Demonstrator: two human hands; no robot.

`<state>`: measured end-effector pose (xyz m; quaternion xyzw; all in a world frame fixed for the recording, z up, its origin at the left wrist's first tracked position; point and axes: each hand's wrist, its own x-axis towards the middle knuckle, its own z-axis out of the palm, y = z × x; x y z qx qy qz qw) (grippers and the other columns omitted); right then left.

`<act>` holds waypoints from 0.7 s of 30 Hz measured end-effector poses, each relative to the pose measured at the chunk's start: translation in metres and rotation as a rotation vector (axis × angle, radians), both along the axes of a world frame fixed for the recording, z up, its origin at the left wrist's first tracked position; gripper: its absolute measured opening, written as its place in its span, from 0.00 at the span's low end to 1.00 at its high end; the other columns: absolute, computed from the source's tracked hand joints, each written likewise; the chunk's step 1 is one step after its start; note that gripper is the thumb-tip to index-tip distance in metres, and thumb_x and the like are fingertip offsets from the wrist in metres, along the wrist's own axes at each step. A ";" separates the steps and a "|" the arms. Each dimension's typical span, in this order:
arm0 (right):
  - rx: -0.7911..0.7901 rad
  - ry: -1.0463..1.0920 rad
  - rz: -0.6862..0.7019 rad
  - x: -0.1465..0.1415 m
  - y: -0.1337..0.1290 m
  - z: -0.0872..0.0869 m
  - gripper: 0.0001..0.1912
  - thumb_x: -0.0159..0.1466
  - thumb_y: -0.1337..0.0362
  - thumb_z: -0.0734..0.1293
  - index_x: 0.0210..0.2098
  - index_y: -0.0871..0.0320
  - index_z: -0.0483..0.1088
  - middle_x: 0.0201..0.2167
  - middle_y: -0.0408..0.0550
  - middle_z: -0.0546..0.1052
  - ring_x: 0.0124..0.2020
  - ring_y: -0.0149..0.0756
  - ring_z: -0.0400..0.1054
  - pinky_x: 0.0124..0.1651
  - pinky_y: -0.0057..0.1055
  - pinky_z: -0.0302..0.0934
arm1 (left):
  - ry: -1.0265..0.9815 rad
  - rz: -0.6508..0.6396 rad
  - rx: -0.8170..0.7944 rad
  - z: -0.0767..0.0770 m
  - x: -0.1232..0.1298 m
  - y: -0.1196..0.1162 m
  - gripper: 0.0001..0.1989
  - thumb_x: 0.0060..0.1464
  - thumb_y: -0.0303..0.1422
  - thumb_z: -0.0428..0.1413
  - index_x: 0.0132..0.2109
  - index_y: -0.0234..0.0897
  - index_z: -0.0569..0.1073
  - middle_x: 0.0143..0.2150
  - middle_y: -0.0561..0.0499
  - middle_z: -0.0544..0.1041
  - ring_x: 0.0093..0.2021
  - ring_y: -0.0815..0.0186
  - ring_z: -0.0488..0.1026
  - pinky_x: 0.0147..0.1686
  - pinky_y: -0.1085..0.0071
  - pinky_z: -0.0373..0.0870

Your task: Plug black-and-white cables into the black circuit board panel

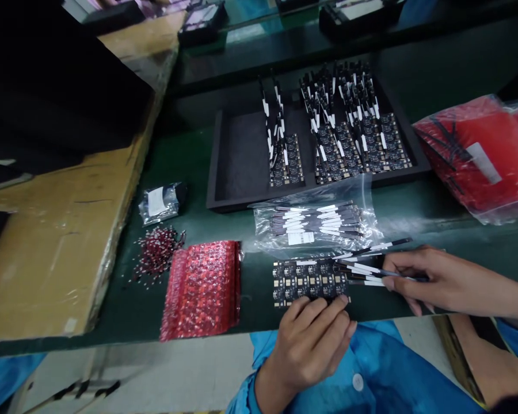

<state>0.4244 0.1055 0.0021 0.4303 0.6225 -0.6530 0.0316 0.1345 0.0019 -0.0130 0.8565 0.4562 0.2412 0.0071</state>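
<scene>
A black circuit board panel [300,283] lies flat near the table's front edge. My left hand [313,339] rests its fingertips on the panel's lower right edge, fingers stretched out. Several black strips with white labels [362,268] reach rightward from the panel's right side. Around the outer ends of these strips, the fingers of my right hand [418,279] are closed. Just above the panel is a clear plastic bag [263,230] holding more labelled strips.
Behind stands a black tray [242,155] with several populated boards. Red bubble-wrap pouches [201,287], small red-and-black wires [157,250] and a small clear bag [159,202] lie to the left. Red bags [492,155] are at the right; cardboard [56,247] covers the far left.
</scene>
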 end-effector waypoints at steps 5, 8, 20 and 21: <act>0.014 -0.009 0.017 -0.001 0.000 -0.001 0.18 0.77 0.44 0.74 0.38 0.48 0.75 0.23 0.40 0.86 0.25 0.40 0.74 0.32 0.32 0.59 | -0.007 0.003 -0.005 0.000 0.001 -0.001 0.06 0.58 0.40 0.60 0.42 0.47 0.78 0.57 0.68 0.75 0.42 0.72 0.78 0.41 0.71 0.77; 0.017 -0.008 0.018 -0.001 -0.001 -0.002 0.17 0.78 0.45 0.74 0.38 0.48 0.74 0.22 0.39 0.86 0.25 0.39 0.74 0.31 0.33 0.57 | -0.016 0.006 -0.004 0.000 0.002 0.000 0.07 0.59 0.40 0.60 0.43 0.46 0.77 0.57 0.67 0.75 0.42 0.73 0.78 0.41 0.70 0.77; 0.030 -0.021 0.045 0.000 0.000 -0.002 0.21 0.80 0.41 0.71 0.37 0.47 0.72 0.23 0.40 0.87 0.24 0.39 0.74 0.31 0.33 0.58 | 0.037 0.030 0.003 0.004 0.006 0.002 0.07 0.61 0.42 0.58 0.44 0.49 0.77 0.58 0.66 0.74 0.44 0.71 0.79 0.39 0.71 0.79; 0.031 -0.023 0.043 0.000 0.000 -0.003 0.20 0.80 0.42 0.71 0.37 0.47 0.72 0.23 0.40 0.87 0.25 0.39 0.75 0.31 0.33 0.59 | 0.049 0.033 0.006 0.005 0.007 0.003 0.07 0.61 0.43 0.57 0.44 0.50 0.76 0.58 0.66 0.74 0.44 0.71 0.80 0.39 0.71 0.80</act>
